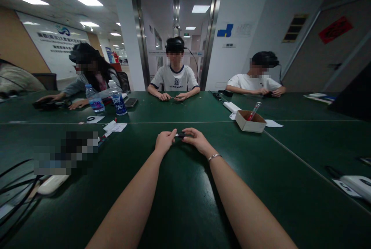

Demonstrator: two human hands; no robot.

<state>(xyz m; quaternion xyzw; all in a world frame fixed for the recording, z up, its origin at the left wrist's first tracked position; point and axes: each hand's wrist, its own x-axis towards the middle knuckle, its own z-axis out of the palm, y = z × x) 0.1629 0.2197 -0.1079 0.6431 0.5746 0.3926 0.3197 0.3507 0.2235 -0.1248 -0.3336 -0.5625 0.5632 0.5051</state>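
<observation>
Both my arms reach forward over the dark green table [185, 202]. My left hand [165, 140] and my right hand [195, 138] meet at the middle of the table, fingers curled. Between their fingertips sits a small dark object with a light end [180, 135], pinched from both sides; I cannot make out what it is. A thin bracelet [213, 157] circles my right wrist.
A small open cardboard box [249, 121] with a red pen stands to the right. Two water bottles [117, 100] and paper slips lie at the left. Cables and a white device [52, 184] sit near left. Three people sit opposite, hands on the table.
</observation>
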